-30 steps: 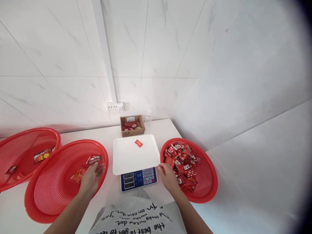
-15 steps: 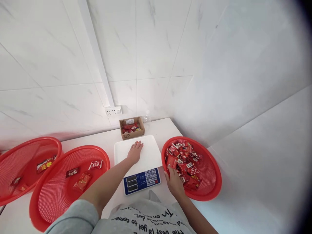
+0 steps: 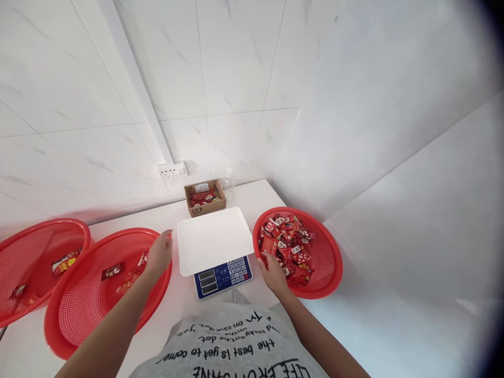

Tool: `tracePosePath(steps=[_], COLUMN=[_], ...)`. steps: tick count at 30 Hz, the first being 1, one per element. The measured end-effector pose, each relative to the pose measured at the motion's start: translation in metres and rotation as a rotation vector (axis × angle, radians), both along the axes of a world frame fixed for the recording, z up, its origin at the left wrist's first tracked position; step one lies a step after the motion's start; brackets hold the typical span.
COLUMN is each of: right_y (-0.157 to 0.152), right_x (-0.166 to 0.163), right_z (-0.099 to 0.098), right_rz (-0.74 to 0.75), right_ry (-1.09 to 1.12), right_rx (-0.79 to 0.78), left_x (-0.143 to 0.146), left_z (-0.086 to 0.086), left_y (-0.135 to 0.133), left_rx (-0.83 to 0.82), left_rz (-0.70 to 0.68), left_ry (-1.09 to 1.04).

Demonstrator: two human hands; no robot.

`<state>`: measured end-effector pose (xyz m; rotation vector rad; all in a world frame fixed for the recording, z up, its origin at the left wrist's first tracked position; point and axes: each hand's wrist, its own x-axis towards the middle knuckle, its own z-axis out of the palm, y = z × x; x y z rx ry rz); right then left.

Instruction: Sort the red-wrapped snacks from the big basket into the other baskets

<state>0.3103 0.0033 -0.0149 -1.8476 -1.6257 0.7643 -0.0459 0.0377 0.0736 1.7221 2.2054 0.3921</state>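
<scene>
My left hand (image 3: pixel 160 256) is at the right rim of the middle red basket (image 3: pixel 59 320), left of the scale. Its fingers look curled together. A small bit of red shows at the fingertips; what it belongs to is hidden. At the near left rim of the right red basket (image 3: pixel 331 262), my right hand (image 3: pixel 274 274) has its fingers closed over the edge. Many red snack packets (image 3: pixel 291 236) are heaped in that basket. Between the hands stands a digital scale (image 3: pixel 222 278) with a bare white tray (image 3: pixel 214 236).
Behind the scale, a small cardboard box (image 3: pixel 208 209) holds red packets, beside a clear plastic bottle (image 3: pixel 229 178). Another red basket (image 3: pixel 81 226) with several packets is at the far left. A tiled wall and a socket (image 3: pixel 172 170) border the white table (image 3: pixel 252 193).
My left hand has moved left from above the scale tray to the middle basket's rim. My right hand stays at the right basket's rim. The whole view has shifted slightly.
</scene>
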Motion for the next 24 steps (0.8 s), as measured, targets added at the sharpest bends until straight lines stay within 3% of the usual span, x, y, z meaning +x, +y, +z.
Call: tracePosePath(steps=[3,6,10,15,19,24], right_y=[0.003,0.010,0.028,0.047,0.048,0.031], right_x=[-0.003,-0.019,-0.059,-0.083,-0.050,0.032], right_z=[0.007,0.016,0.023,0.039,0.040,0.018], right_rz=[-0.053,-0.009,0.117,0.270,0.161,-0.037], right_ry=[0.107,0.269,0.428,0.487,0.187,-0.082], right_rx=[0.091,0.085,-0.127,-0.152,-0.143,-0.368], left_x=[-0.036,-0.049,-0.022,0.035,0.055,0.054], left_z=[0.002,-0.013,-0.036,-0.050,-0.056,-0.067], left_y=[-0.043,-0.073,-0.077,-0.058,-0.060,-0.071], left_rx=[0.022,0.094,0.158,0.153,0.116,0.069], left_rz=[0.184,0.192,0.031,-0.198,-0.320,-0.391], left_ry=[0.061,0.098,0.035,-0.042,-0.098,-0.137])
